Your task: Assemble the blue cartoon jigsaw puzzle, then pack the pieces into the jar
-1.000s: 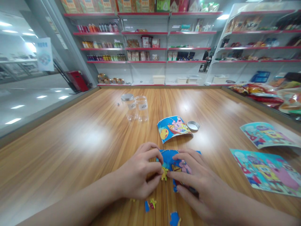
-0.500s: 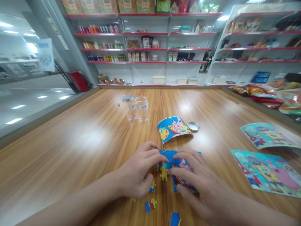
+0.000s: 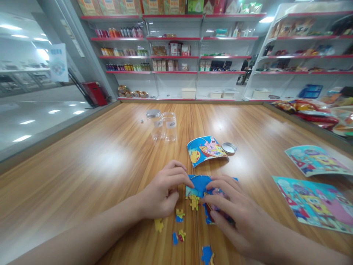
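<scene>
A partly joined jigsaw puzzle (image 3: 201, 181) with a blue cartoon scene lies on the table. My left hand (image 3: 165, 189) is at its left edge, index fingertip touching the upper left, thumb apart and nothing held. Spread over the right part, my right hand (image 3: 234, 209) rests its fingers on the joined pieces and hides some of them. A yellow piece (image 3: 194, 202) sits along the lower left edge. Loose around it are a blue-and-yellow piece (image 3: 180, 215), a yellow piece (image 3: 159, 225), a blue-red-yellow piece (image 3: 179, 237) and a blue piece (image 3: 206, 255).
Behind the puzzle is a curled picture sheet (image 3: 206, 150) beside a metal lid (image 3: 229, 148). Two clear jars stand farther back, a lidded jar (image 3: 156, 127) and an open jar (image 3: 170, 129). To the right lie a curved picture (image 3: 317, 160) and a flat picture (image 3: 314, 202).
My left hand has drawn back slightly up and left, uncovering the puzzle's left edge and more of the loose pieces. My right hand stays on the puzzle. The view has shifted a little.
</scene>
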`<action>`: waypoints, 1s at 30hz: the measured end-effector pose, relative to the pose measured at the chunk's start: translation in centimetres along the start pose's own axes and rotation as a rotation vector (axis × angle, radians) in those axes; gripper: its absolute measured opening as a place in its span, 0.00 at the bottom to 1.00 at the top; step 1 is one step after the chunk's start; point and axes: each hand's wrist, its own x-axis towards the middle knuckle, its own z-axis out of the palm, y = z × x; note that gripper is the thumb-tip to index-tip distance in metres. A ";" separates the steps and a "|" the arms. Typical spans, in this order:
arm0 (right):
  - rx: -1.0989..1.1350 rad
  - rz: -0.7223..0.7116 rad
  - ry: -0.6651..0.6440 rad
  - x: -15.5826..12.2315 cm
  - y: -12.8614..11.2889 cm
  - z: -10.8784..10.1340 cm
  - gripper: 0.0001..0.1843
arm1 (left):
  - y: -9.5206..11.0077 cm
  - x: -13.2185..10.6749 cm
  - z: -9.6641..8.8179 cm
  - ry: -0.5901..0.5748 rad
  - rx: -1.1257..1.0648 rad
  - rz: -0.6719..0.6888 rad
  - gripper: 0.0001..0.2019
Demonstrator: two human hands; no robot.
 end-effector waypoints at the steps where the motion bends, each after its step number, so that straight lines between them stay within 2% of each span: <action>1: 0.001 -0.006 0.010 0.0 0.1 0.0 0.13 | -0.2 0.0 -0.1 0.055 -0.013 -0.039 0.25; 4: -0.006 -0.050 0.046 0.1 0.1 -0.2 0.14 | -0.8 0.0 -0.2 0.186 -0.014 -0.216 0.23; 7: -0.007 -0.124 0.025 0.2 -0.6 -0.9 0.13 | -1.1 0.0 -0.2 0.235 0.005 -0.340 0.21; 12: -0.011 -0.292 -0.200 0.7 -1.6 -2.0 0.15 | -1.0 0.0 -0.1 0.181 0.012 -0.305 0.21; 18: -0.031 -0.268 -0.192 0.6 -1.5 -1.7 0.12 | -1.0 -0.1 -0.1 0.144 0.021 -0.282 0.17; 21: -0.014 -0.252 -0.134 0.5 -1.4 -1.5 0.11 | -0.2 0.2 -1.1 -0.013 0.124 -0.208 0.14; 24: -0.001 -0.216 -0.042 0.6 -1.3 -1.4 0.11 | 1.6 1.0 -2.5 -0.270 0.244 -0.154 0.15; 28: -0.018 -0.178 0.037 0.5 -1.1 -1.2 0.11 | 4.0 1.9 -3.5 -0.509 0.339 -0.185 0.03; 30: -0.023 -0.170 0.043 0.5 -1.0 -1.1 0.11 | 4.7 2.0 -3.4 -0.599 0.361 -0.216 0.07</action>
